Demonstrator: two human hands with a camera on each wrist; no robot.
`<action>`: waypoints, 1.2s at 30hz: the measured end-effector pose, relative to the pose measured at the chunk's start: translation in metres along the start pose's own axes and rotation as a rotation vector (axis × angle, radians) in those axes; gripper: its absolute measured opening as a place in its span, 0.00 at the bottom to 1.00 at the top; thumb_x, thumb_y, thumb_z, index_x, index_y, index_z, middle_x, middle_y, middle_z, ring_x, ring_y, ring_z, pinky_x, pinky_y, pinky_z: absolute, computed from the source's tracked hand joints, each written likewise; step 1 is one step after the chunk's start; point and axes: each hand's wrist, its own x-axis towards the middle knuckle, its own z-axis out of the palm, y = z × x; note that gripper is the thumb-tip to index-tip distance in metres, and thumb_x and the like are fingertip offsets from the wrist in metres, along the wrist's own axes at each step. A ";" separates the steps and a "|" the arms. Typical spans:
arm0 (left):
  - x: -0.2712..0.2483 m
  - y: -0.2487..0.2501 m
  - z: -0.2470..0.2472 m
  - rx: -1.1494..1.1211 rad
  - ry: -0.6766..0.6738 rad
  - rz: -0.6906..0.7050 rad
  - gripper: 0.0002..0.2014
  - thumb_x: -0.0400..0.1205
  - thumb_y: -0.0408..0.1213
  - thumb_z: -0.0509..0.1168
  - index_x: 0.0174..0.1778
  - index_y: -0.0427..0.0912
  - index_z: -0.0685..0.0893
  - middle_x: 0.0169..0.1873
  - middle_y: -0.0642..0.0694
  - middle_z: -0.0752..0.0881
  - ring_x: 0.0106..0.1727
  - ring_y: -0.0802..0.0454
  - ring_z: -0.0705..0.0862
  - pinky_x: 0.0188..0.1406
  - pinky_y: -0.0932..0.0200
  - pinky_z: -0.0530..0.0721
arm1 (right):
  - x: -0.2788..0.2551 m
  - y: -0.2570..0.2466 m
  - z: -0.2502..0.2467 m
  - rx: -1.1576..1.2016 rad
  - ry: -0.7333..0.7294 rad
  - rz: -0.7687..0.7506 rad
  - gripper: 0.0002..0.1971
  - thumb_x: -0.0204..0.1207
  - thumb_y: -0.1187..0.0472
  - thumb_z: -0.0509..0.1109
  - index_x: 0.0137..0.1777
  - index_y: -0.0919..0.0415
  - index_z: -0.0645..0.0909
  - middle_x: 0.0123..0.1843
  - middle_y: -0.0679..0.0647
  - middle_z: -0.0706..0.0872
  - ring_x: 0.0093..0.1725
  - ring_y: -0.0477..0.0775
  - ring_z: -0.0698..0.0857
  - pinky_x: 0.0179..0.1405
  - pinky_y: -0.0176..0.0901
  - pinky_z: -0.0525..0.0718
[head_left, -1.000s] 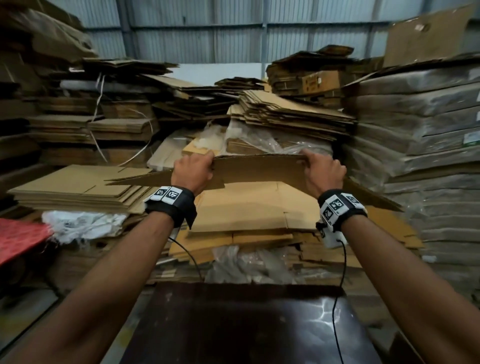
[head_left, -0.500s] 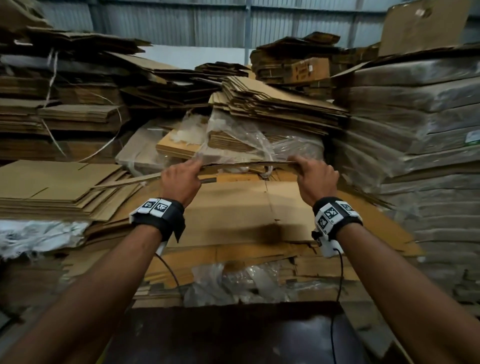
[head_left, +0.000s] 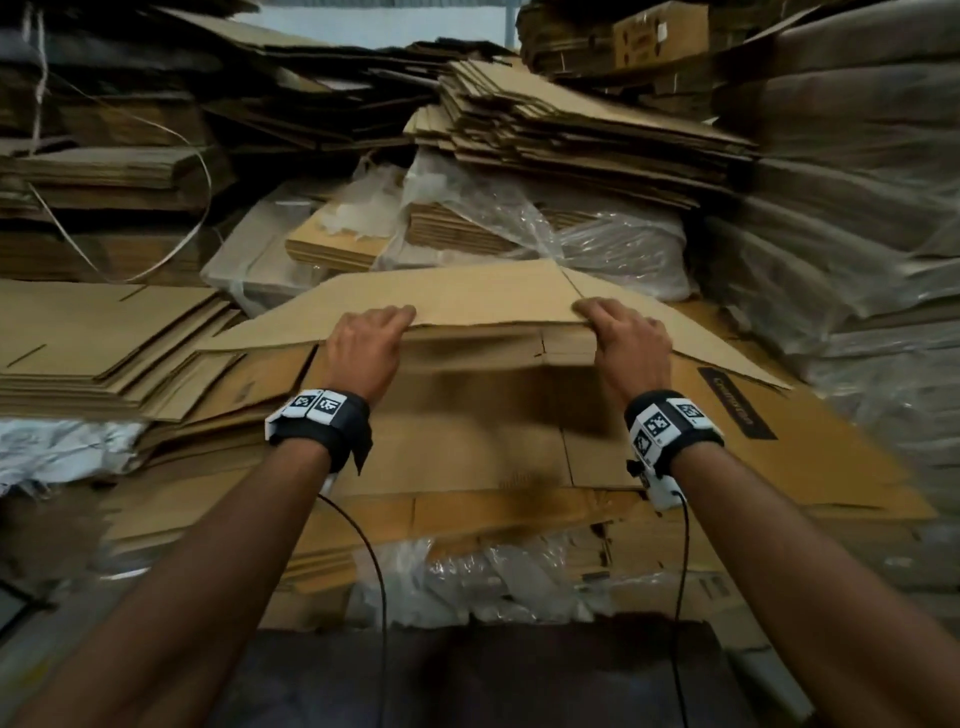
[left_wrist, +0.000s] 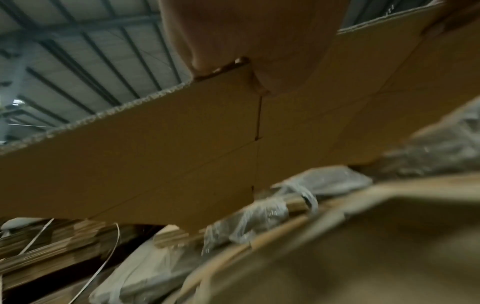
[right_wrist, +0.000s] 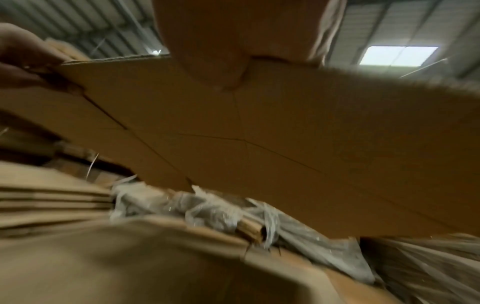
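Observation:
A flattened brown cardboard sheet (head_left: 467, 299) is held by its near edge above a low stack of flat cardboard (head_left: 519, 441). My left hand (head_left: 371, 338) grips that edge on the left, fingers on top. My right hand (head_left: 621, 332) grips it on the right. The sheet's far side tilts down toward the piles behind. From below, the left wrist view shows the sheet's underside (left_wrist: 155, 154) with my thumb (left_wrist: 259, 82) pressed against it. In the right wrist view the underside (right_wrist: 285, 144) fills the middle, thumb (right_wrist: 221, 72) under its edge.
Piles of flat cardboard surround me: a stack at left (head_left: 104, 338), higher stacks behind (head_left: 571, 119), plastic-wrapped bundles at centre back (head_left: 597, 234) and right (head_left: 857, 234). A loose white strap (head_left: 202, 171) hangs at left. A dark surface (head_left: 467, 675) lies below my arms.
Both hands have kept their grip and tipped the sheet from near edge-on to top face showing, its far side now lower. The camera has moved closer to the piles.

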 end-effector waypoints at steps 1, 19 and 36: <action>-0.009 -0.002 0.020 0.033 -0.098 -0.002 0.29 0.75 0.21 0.65 0.73 0.41 0.81 0.61 0.35 0.87 0.58 0.35 0.85 0.62 0.38 0.81 | -0.010 0.006 0.016 -0.025 -0.108 0.007 0.29 0.82 0.73 0.64 0.78 0.47 0.78 0.77 0.54 0.81 0.73 0.62 0.81 0.67 0.73 0.77; -0.145 0.004 0.171 0.024 -0.912 -0.043 0.33 0.89 0.32 0.58 0.91 0.54 0.56 0.82 0.37 0.70 0.67 0.33 0.83 0.63 0.39 0.83 | -0.156 0.061 0.163 -0.050 -0.888 0.081 0.48 0.80 0.73 0.67 0.89 0.33 0.51 0.92 0.54 0.53 0.89 0.66 0.56 0.84 0.76 0.60; -0.186 0.033 0.108 -0.426 -0.845 -0.323 0.31 0.85 0.34 0.68 0.86 0.45 0.70 0.84 0.39 0.71 0.84 0.39 0.70 0.82 0.48 0.67 | -0.203 0.020 0.121 0.271 -0.622 0.292 0.29 0.81 0.70 0.68 0.80 0.48 0.76 0.81 0.56 0.76 0.77 0.63 0.77 0.80 0.65 0.74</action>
